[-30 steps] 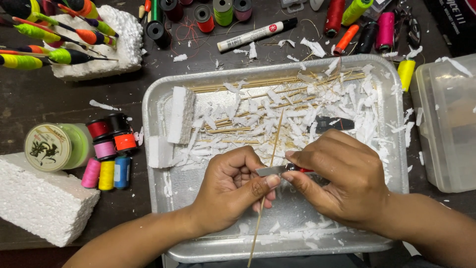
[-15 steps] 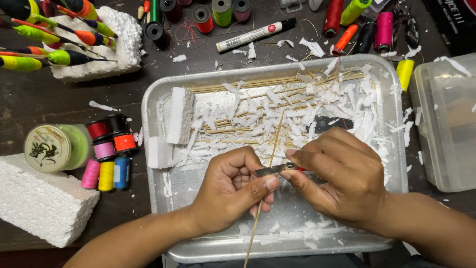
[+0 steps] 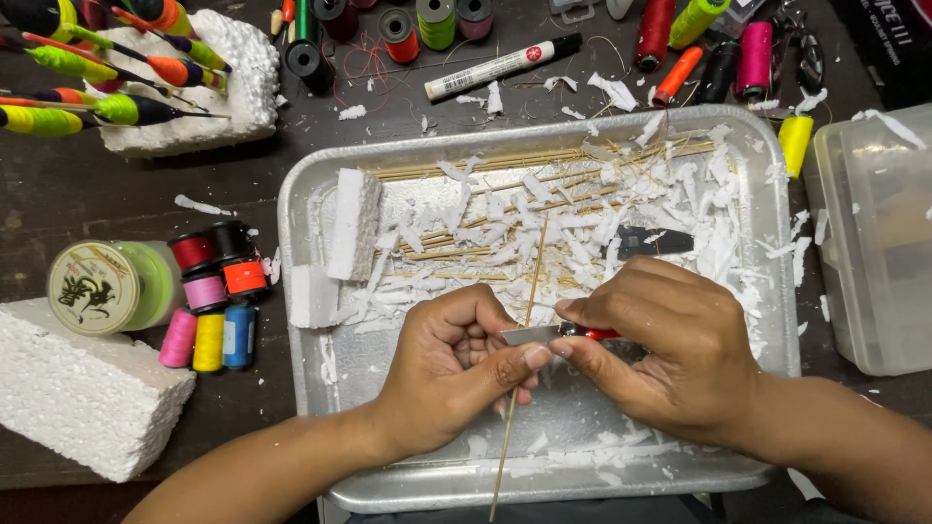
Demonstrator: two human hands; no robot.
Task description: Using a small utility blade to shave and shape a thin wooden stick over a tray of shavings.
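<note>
Over a metal tray point(image 3: 301, 252), my left hand point(image 3: 449, 364) grips a thin bamboo stick point(image 3: 531, 281) that runs from the tray's middle down past its front edge. My left thumb presses against the blade of a small knife point(image 3: 532, 335) with a red handle. My right hand point(image 3: 665, 344) is closed around that knife, its blade laid across the stick. The tray holds several bamboo sticks, many white foam shavings point(image 3: 621, 218) and two white foam blocks point(image 3: 354, 223).
Left of the tray lie small thread spools point(image 3: 209, 335), a green line spool point(image 3: 107, 286) and a large foam block point(image 3: 83, 393). Painted floats point(image 3: 87, 68) stick into foam at the back left. More spools and a marker point(image 3: 500, 68) lie behind; a clear box point(image 3: 874, 238) stands on the right.
The stick has shifted slightly in my left hand, its lower end swinging a little left and back. Both hands stay in place with the blade against the stick.
</note>
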